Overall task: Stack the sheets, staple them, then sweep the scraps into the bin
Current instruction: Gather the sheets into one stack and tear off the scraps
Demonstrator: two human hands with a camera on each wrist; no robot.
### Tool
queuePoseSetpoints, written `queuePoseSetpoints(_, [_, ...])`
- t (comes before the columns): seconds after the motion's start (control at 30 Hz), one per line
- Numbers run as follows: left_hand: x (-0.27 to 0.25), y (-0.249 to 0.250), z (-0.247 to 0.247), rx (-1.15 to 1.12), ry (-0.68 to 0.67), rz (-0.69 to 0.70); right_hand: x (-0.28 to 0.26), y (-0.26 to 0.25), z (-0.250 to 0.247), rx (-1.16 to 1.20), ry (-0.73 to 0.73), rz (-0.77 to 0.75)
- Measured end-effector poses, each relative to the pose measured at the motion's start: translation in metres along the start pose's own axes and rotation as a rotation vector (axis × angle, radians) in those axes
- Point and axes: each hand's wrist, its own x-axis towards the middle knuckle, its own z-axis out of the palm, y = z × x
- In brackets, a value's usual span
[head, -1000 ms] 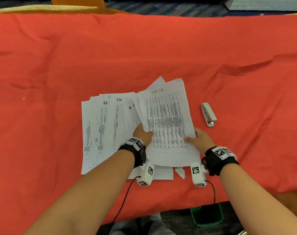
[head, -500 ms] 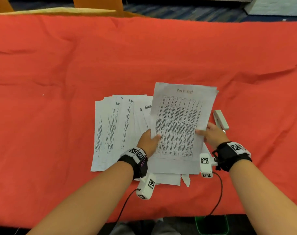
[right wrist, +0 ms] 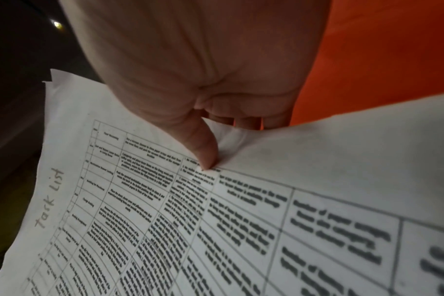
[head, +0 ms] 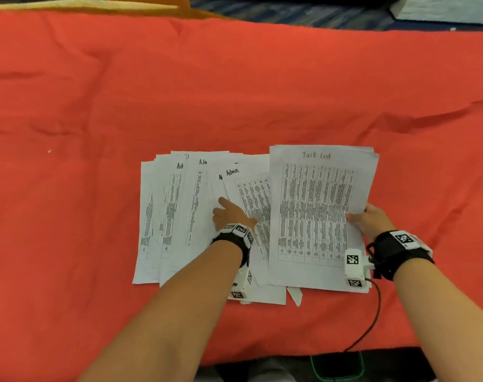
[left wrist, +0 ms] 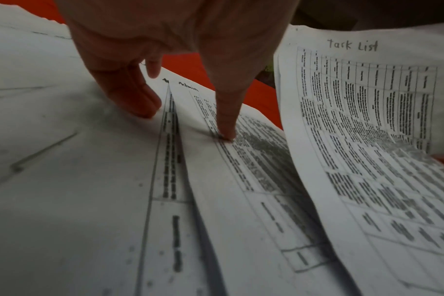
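Right hand (head: 372,220): pinching the right edge of the white printed "Task List" paper sheets (head: 317,216), thumb on top.
Left hand (head: 229,215): pressing fingertips (left wrist: 226,134) onto fanned white printed pages (head: 179,210), fingers extended.
Red cloth (head: 235,92): lying under both hands.

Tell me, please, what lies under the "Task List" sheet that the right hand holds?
Under the Task List sheet, pinched by the right hand, more white sheets peek out at its near edge, with a paper scrap. Anything further beneath is covered.
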Motion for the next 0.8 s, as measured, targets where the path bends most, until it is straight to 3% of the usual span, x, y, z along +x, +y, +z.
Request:
queuePoseSetpoints(0.2, [0.009,0.000,-0.002,-0.039,-0.073,0.001,-0.001,0.003,0.011,0.008,-0.006,0.021])
queuePoseSetpoints(0.43, [-0.009,-0.025,0.006,0.228,0.097,0.160,0.004,-0.008,0.014,-0.032,-0.021,-0.017])
queuePoseSetpoints(0.5, [-0.010,-0.022,0.010,0.208,0.109,0.188,0.002,-0.013,0.015,-0.044,-0.019,-0.019])
queuePoseSetpoints(0.7, [-0.012,-0.009,0.002,-0.050,0.025,0.055,0.002,-0.015,0.017,-0.037,-0.034,-0.037])
queuePoseSetpoints(0.8, [-0.007,-0.010,-0.005,-0.062,0.012,0.049,0.003,-0.015,0.018,-0.030,-0.040,-0.034])
